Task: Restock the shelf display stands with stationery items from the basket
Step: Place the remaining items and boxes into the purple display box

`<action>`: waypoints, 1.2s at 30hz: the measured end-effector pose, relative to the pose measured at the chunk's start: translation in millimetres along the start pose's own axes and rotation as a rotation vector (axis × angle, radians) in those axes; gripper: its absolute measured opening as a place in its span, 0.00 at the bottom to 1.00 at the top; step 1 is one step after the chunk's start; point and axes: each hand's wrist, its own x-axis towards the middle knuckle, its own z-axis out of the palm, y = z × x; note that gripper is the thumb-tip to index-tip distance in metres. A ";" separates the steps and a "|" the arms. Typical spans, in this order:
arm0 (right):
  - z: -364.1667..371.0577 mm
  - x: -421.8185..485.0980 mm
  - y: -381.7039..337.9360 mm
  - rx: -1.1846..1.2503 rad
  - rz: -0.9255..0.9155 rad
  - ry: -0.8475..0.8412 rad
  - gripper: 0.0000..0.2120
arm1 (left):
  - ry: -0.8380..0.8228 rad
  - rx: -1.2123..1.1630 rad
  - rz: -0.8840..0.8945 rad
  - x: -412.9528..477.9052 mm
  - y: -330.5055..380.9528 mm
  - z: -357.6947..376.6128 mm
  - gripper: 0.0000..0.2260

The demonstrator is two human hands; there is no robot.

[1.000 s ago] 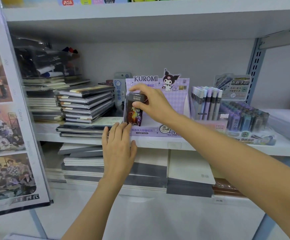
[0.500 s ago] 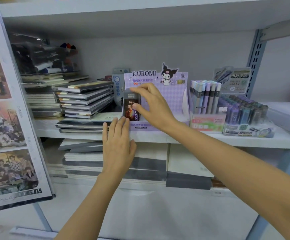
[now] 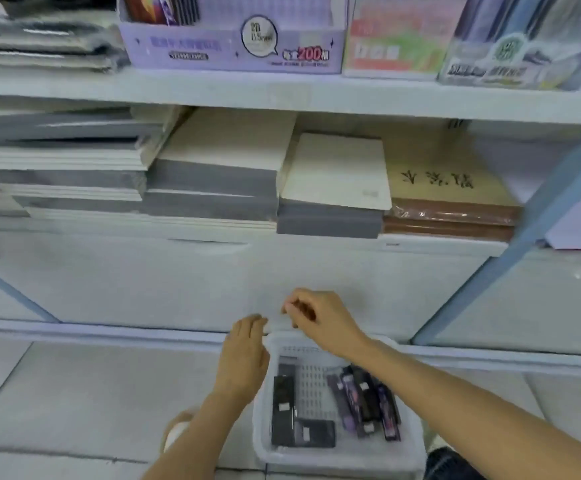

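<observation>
**Both hands empty over the basket; packs lie below and nearer us**

We find the basket on the floor, at the foot of the shelving. The left hand hangs over its left rim, fingers nearly straight and holding nothing. The right hand is above the far rim, fingers loosely curled. The view is blurred, but we see nothing in it.

The stock lies beneath both hands, towards us. The left packs lie flat, long axis running away from us, just beside the left wall. The right packs are fanned, slanting from far-left to near-right. We judge each hand nearest its own group, and the left packs are squarer to a straight reach down.

The purple stand sits on the upper shelf, well above the basket and still showing room to the right of its stock. Notebooks fill the level between. Any pick then calls for a long lift upward.
</observation>
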 end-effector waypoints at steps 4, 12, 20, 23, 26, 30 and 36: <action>48.8 -36.8 83.6 -0.113 0.285 -0.392 0.10 | -0.280 0.133 -0.085 -37.4 -25.4 66.3 0.27; 112.5 -85.4 148.5 -0.171 0.572 -0.617 0.18 | -0.336 0.142 -0.022 -55.2 -32.6 82.0 0.26; 119.3 -85.4 158.9 -0.217 0.550 -0.662 0.15 | -0.219 0.076 -0.004 -54.8 -34.6 88.2 0.25; 106.3 -81.2 161.2 -0.162 0.592 -0.712 0.15 | -0.217 0.057 -0.015 -54.6 -35.5 88.5 0.24; 80.1 -67.0 163.0 -0.167 0.583 -0.703 0.14 | -0.253 0.063 -0.028 -53.8 -37.2 89.6 0.24; 33.8 -44.0 163.4 -0.197 0.583 -0.686 0.11 | -0.285 0.061 -0.078 -52.0 -32.9 88.7 0.23; 4.9 -26.4 146.1 0.279 0.705 -0.420 0.12 | -0.164 -0.176 -0.182 -38.7 -15.7 83.5 0.13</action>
